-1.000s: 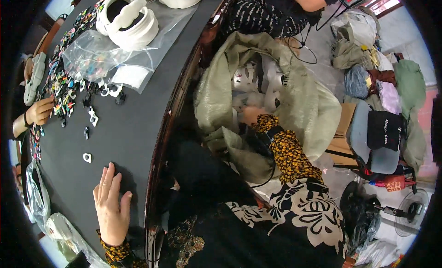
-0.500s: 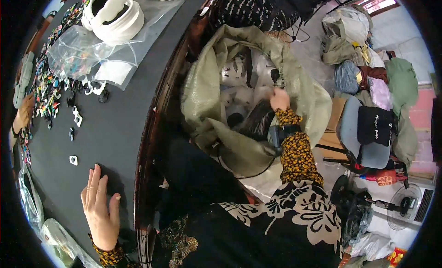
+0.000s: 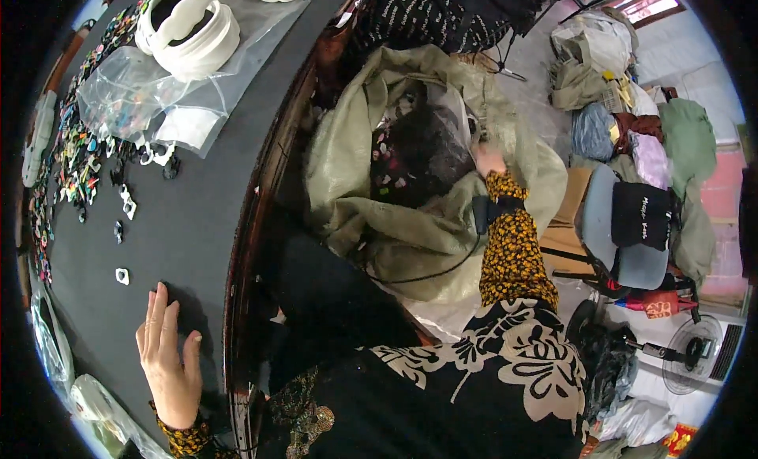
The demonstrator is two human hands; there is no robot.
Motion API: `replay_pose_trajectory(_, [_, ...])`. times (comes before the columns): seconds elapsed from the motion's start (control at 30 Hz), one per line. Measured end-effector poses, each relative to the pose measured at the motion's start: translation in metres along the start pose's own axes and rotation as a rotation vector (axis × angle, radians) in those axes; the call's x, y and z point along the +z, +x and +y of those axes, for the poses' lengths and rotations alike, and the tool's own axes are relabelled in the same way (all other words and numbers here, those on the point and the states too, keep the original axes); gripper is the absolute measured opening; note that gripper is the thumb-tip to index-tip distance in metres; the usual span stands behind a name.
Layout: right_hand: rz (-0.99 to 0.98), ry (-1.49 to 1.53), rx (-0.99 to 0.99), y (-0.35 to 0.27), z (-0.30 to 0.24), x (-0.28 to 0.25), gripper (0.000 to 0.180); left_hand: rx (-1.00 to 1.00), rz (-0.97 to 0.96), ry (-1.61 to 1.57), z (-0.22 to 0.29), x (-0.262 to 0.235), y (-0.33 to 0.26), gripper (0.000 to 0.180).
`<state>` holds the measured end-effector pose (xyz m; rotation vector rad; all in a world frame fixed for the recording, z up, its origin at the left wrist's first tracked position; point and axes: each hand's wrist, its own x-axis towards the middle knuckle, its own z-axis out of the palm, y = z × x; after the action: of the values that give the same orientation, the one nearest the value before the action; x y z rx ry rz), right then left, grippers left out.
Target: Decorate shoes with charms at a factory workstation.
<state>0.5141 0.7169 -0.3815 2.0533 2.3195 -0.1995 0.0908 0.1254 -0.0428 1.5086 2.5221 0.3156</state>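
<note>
My left hand (image 3: 167, 364) lies on the dark grey tabletop (image 3: 185, 238), fingers stretched out, with nothing in it. Just beyond its fingertips sits a small white piece with a dark centre (image 3: 121, 277). My right hand (image 3: 489, 158) reaches into a large olive woven sack (image 3: 339, 167), its fingers closed at the right edge of a clear plastic bag (image 3: 426, 155). Dark contents and small coloured pieces show through that bag. The fingertips are partly hidden by the hand itself. A dark band with a small box (image 3: 483, 214) is strapped to my right wrist.
Many small coloured pieces (image 3: 79, 175) lie heaped along the table's far left. A white ring-shaped container (image 3: 193, 48) stands on clear plastic at the back. The brown table edge (image 3: 251, 214) runs beside the sack. Right of it are a chair (image 3: 600, 222) and a fan (image 3: 687, 352).
The plastic bag with dark contents now covers the whitish items seen in the sack before. My right hand has shifted slightly right. Another person's hand at the left edge has gone from view.
</note>
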Motion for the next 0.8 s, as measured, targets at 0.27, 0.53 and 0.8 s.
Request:
replay_pose_trajectory(0.27, [-0.035, -0.143, -0.032, -0.109, 0.062, 0.005, 0.024, -0.052, -0.033, 0.125, 0.001, -0.007, -0.007, 0.038])
replay_pose_trajectory(0.53, [-0.006, -0.347, 0.005, -0.162, 0.098, -0.062, 0.027, -0.022, -0.025, 0.154, -0.005, -0.001, -0.007, 0.04])
replay_pose_trajectory(0.8, [0.089, -0.187, 0.126, -0.149, 0.066, -0.093, 0.064, -0.035, -0.024, 0.146, -0.003, -0.001, -0.008, 0.039])
